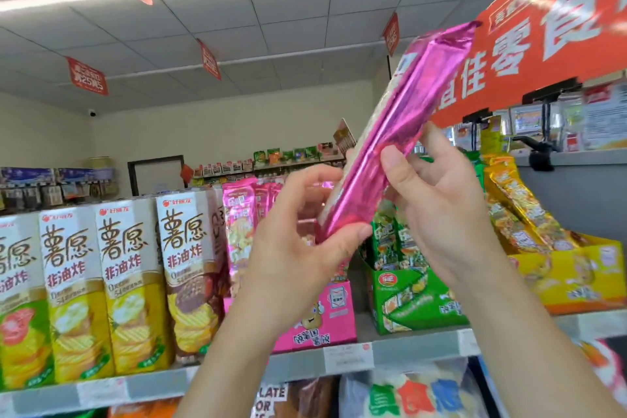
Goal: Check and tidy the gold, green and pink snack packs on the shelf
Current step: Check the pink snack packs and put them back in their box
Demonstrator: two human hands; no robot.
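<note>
Both forearms rise from the bottom edge of the view, and between them the two hands hold one long pink snack pack [393, 132] up in front of the shelf [305, 365], tilted so its top end leans up and to the right. Left hand [298, 248] pinches the pack's lower end, thumb on the front face, fingers curled behind. Right hand [437, 210] grips the pack at mid-length, thumb pressed across the pink foil, fingers wrapped behind it. On the shelf behind the hands, more pink packs stand in a pink display box [322, 319]. Just right of it sits a green display box [417, 302] with green packs upright, then a yellow display box [573, 278] near the shelf's right end, gold packs [515, 200] leaning back in it. Tall chip cartons [125, 285] line the shelf's left part. An orange banner [543, 37] hangs upper right.
</note>
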